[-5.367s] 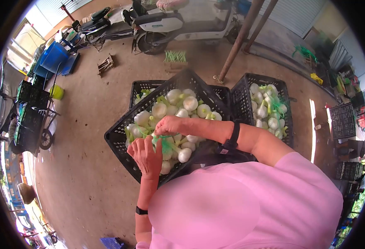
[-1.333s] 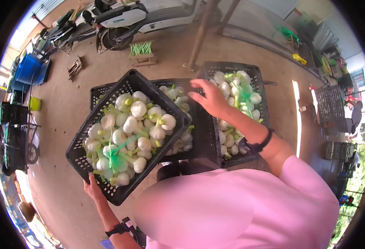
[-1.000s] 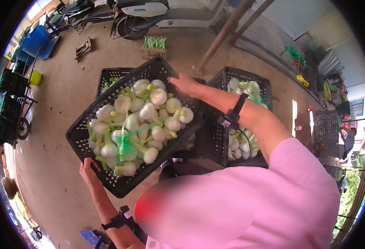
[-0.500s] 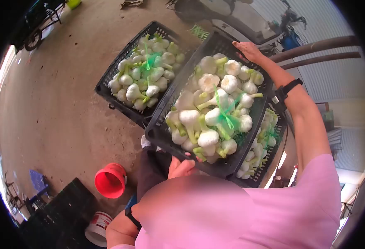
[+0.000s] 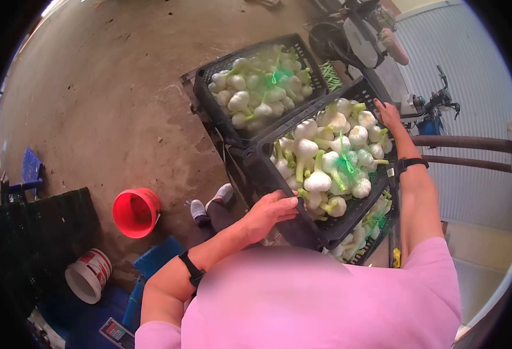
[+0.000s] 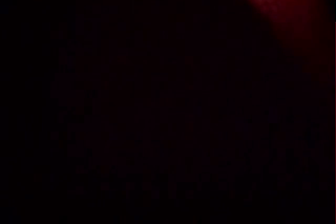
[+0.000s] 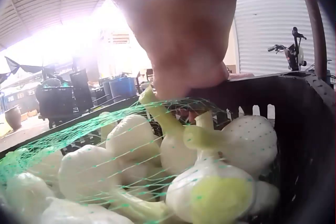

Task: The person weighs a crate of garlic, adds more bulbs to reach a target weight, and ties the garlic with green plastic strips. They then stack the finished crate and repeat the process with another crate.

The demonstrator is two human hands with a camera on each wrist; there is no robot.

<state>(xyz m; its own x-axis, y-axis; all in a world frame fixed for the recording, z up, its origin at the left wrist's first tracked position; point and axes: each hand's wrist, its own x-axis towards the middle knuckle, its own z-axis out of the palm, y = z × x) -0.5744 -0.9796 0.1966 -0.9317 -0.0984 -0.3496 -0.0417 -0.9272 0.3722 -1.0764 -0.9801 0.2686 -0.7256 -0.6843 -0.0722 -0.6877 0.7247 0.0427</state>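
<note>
A black crate point(image 5: 337, 230) full of garlic bulbs point(image 5: 318, 181) under green netting point(image 5: 347, 163) lies tilted in front of the body. The left hand point(image 5: 270, 215) holds its near-left rim. At the far right rim, the right hand point(image 5: 389, 116) grips the crate with fingers curled over the edge. The right wrist view shows that hand point(image 7: 184, 40) at the rim, above netted bulbs point(image 7: 89, 171). The left wrist view is almost wholly dark.
Another black crate of garlic point(image 5: 212, 119) stands at the back left, and a third lies partly hidden below the held one. At left are a red bucket point(image 5: 134, 213), a white bucket point(image 5: 87, 277) and a blue object point(image 5: 158, 256). A scooter point(image 5: 360, 43) stands behind.
Since the earliest frame, both hands have left the netting and taken the crate's rims. The crate and the view have turned. Lately the left hand has come up from below the near edge.
</note>
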